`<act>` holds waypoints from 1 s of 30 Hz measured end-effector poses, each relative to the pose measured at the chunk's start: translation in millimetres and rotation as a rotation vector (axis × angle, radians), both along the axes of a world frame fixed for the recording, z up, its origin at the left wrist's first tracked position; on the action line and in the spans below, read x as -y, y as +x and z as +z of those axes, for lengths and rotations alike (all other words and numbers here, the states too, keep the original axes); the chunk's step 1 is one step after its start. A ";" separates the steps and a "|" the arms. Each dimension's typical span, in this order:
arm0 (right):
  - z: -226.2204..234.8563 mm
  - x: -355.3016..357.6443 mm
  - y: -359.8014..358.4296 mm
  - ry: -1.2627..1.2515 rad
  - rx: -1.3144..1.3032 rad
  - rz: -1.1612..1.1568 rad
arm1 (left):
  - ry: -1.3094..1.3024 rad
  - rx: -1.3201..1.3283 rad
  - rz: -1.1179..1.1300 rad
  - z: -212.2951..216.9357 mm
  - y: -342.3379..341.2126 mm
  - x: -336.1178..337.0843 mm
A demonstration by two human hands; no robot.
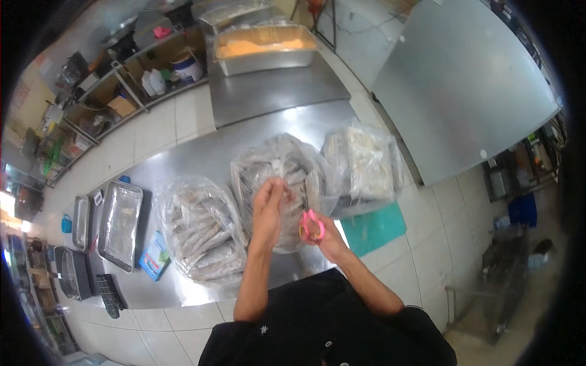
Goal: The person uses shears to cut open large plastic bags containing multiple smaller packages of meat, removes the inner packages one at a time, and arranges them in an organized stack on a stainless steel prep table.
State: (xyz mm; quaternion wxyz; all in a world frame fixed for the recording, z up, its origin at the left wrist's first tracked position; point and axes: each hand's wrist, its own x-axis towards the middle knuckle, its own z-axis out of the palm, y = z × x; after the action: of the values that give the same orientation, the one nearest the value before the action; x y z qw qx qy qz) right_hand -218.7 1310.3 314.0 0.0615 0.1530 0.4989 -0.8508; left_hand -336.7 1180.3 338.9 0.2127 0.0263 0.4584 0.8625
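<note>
A pair of scissors with pink handles is in my right hand, its blades pointing away from me over the middle plastic bag. That clear bag is open at the top and holds long greyish pieces. My left hand is raised over the same bag, fingers pinched together; what lies between them is too small and blurred to name. To its left sits another clear bag full of similar grey strips. On the right, a third bag with pale contents rests partly over a green cutting board.
Metal trays, a blue packet and a dark checked cloth occupy the left of the steel table. At the far end stands a deep metal pan with orange crumbs. A large steel panel rises at right.
</note>
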 end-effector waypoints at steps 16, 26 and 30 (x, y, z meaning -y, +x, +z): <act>4.4 -21.5 -35.1 -0.140 -0.148 0.231 | -0.038 -0.026 0.189 11.7 42.5 -1.5; 7.7 -4.0 -42.4 -0.255 -0.176 0.118 | -0.002 -0.043 0.069 12.3 25.1 3.3; 4.4 -11.8 -39.2 -0.175 -0.186 0.156 | 0.029 -0.051 0.017 8.0 22.9 6.6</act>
State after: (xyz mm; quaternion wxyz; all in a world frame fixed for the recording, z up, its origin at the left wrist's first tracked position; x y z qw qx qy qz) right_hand -257.9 1322.1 318.3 0.0943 0.0282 0.4368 -0.8942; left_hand -313.9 1173.7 346.9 0.1932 0.0473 0.4514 0.8699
